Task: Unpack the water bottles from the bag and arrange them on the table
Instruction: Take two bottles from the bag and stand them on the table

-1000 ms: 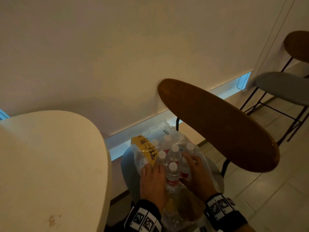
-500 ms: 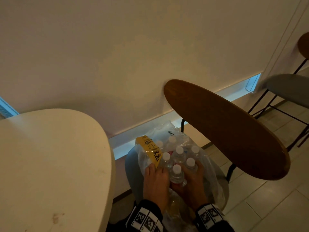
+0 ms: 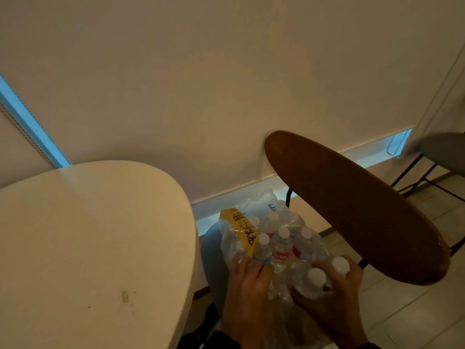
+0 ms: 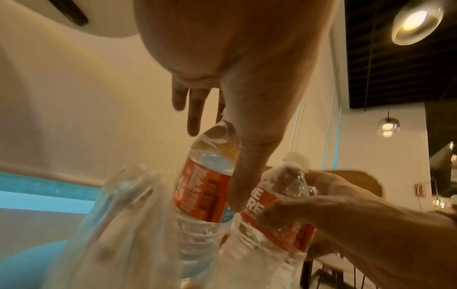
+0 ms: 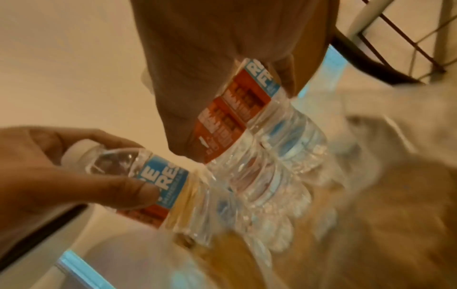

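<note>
Two bottles (image 3: pixel 317 282) now lifted clear in my right hand (image 3: pixel 329 301), previously in bag (image 3: pixel 264 238); left hand (image 3: pixel 247 285) still gripping another bottle (image 3: pixel 262 249).

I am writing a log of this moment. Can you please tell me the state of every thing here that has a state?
plastic bag: open, sitting on the grey chair seat, bottles inside.
bottles in the bag: capped, upright.
two bottles: capped, tilted, held by the right hand.
left hand: grips a bottle in the bag.
table: no bottles on the visible part.
</note>
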Action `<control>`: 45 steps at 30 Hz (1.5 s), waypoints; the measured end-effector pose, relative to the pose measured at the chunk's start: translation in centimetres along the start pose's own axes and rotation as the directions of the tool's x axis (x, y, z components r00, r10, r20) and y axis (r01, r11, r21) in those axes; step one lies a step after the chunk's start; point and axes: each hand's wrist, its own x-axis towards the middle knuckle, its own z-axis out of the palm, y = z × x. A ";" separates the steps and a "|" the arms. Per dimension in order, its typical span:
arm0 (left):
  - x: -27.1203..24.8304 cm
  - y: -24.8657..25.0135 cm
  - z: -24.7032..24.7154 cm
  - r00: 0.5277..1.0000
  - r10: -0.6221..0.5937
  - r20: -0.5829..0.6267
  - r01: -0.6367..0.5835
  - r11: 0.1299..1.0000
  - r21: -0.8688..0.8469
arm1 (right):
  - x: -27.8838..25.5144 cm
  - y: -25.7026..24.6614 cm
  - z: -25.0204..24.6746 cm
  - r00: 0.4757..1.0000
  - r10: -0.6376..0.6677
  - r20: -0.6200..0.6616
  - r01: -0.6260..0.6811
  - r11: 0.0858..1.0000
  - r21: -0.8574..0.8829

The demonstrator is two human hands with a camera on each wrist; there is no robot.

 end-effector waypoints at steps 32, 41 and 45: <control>-19.9 -5.8 -37.5 0.729 -0.527 -0.436 0.423 0.848 -0.318 | 5.6 -37.3 -7.8 0.309 -0.874 0.376 0.440 0.482 0.758; -25.4 -9.8 -40.4 0.633 -0.617 -0.468 0.585 0.777 -0.233 | 1.1 -45.9 -2.1 0.106 -0.905 0.412 0.471 0.411 0.781; -26.3 -11.4 -41.0 0.603 -0.636 -0.482 0.592 0.761 -0.265 | 0.2 -48.5 0.1 0.081 -0.895 0.439 0.489 0.420 0.765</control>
